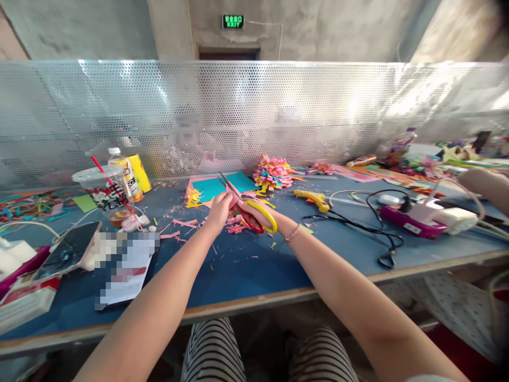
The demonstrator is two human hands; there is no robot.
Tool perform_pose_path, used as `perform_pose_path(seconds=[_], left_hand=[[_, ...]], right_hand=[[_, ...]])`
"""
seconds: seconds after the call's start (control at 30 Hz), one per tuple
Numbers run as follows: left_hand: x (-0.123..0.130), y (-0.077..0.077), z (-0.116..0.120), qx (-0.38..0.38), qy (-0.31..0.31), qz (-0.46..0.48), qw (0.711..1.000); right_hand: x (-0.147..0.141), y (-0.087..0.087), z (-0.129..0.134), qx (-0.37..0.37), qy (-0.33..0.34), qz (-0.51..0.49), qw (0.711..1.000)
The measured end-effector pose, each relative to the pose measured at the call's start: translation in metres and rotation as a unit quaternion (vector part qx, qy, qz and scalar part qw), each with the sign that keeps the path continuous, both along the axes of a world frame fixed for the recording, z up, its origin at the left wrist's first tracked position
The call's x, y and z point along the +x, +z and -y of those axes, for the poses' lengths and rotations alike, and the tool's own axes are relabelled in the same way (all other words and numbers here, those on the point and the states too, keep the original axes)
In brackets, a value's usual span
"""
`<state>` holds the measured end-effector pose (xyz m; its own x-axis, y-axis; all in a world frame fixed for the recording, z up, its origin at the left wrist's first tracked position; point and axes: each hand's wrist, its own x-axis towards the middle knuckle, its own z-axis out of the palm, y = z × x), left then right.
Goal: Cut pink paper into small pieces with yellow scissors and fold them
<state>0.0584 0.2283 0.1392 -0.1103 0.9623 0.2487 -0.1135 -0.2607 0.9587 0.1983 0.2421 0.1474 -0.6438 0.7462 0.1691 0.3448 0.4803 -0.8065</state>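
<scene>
My left hand (221, 208) pinches a small piece of pink paper (232, 197) above the middle of the blue table (254, 276). Just to its right, my right hand (254, 207) is closed around scissors (267, 213) with yellow and red handles. The scissor blades stand apart, pointing up and away beside the pink paper. Beyond the hands lies a teal sheet (210, 187) on pink paper. A pink paper-strip bundle (273, 172) sits behind them to the right. Pink cuttings (185, 223) are scattered near my left hand.
A plastic cup (109, 193) with a red straw, a bottle and phones stand at the left. To the right are a yellow glue gun (312, 200), black cables and a magenta power strip (413, 223). Another person's arm (487, 185) reaches in at far right.
</scene>
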Motion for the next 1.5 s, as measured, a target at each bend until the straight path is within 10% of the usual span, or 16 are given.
perform_pose_path(seconds=[0.73, 0.97, 1.5], left_hand=[[-0.002, 0.0, 0.0, -0.006, -0.054, 0.03, 0.998], [-0.004, -0.004, -0.006, 0.011, -0.023, 0.01, 1.0], [-0.013, -0.017, -0.021, 0.065, 0.074, -0.212, 0.972]], right_hand=[[0.001, 0.006, -0.007, 0.173, -0.104, 0.047, 0.978], [0.01, -0.006, -0.033, 0.213, -0.241, 0.163, 0.933], [0.019, -0.017, -0.045, 0.218, -0.178, 0.324, 0.903]])
